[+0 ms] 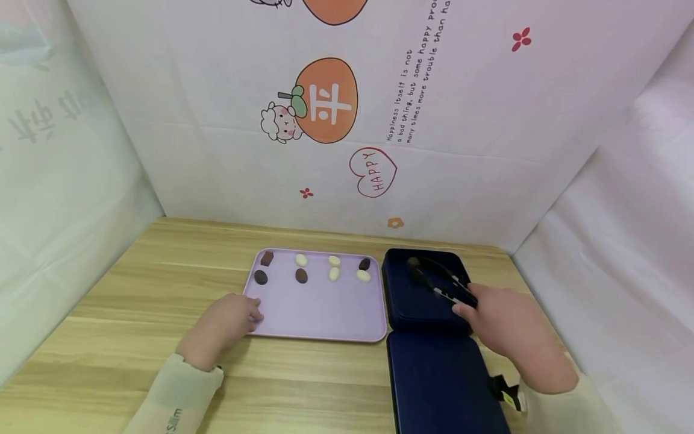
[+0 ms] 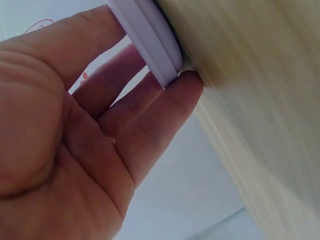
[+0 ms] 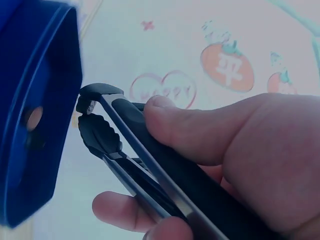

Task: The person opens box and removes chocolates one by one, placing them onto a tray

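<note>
My left hand [image 1: 230, 319] pinches the near left corner of a lilac tray [image 1: 320, 313]; its thumb reaches over the rim and a fingertip lies low against the wood. Across the tray's far half sit two rows of small chocolates: cream egg-shaped pieces [image 1: 334, 274], dark and brown egg-shaped ones [image 1: 301, 275], and a brown block [image 1: 267, 258]. My right hand [image 1: 506, 319] grips black-and-steel tongs [image 1: 447, 283] above an opened dark blue tin [image 1: 398, 301]. A small brown piece [image 3: 89, 106] shows between the tong tips. Inside the tin, a round brown piece [image 3: 34, 118] is visible.
The tin's lid [image 1: 441, 380] lies folded back toward me on the wooden table [image 1: 303, 386]. A printed white cloth [image 1: 228, 163] hangs behind the table, with plain white cloth sides [image 1: 623, 241] at left and right. The tin stands close against the tray's right edge.
</note>
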`<state>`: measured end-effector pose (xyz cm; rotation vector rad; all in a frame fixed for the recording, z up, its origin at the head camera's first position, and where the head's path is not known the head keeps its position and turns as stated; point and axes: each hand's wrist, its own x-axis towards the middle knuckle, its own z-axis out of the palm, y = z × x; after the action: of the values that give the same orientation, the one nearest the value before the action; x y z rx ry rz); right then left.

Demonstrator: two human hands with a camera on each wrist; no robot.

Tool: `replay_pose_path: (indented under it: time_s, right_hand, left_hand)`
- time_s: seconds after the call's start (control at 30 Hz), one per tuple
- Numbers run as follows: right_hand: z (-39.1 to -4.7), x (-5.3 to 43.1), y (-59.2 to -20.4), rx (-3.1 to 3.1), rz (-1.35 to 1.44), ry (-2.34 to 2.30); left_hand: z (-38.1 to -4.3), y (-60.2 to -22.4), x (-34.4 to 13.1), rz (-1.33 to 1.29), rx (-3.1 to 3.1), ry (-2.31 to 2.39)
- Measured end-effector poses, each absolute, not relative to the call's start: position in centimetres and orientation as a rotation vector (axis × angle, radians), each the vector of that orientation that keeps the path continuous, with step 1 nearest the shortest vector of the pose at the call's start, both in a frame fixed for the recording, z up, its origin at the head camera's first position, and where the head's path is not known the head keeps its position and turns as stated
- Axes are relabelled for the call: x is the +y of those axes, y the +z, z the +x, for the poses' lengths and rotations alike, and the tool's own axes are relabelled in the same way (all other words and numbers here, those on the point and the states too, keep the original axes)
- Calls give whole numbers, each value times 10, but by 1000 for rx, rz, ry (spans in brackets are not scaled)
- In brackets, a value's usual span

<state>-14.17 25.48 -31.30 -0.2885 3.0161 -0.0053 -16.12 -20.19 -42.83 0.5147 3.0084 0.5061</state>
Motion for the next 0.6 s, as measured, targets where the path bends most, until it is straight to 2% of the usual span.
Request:
replay_pose_path:
  time_s: [0.27,0.6]
  right_hand:
    - [-137,205,-310,3040,-383,-40]
    - [-149,133,-333,3001,-472,-77]
  left_hand:
    - [-162,-428,-205,542,3004,510]
    - [-164,-429,-207,544,2996,489]
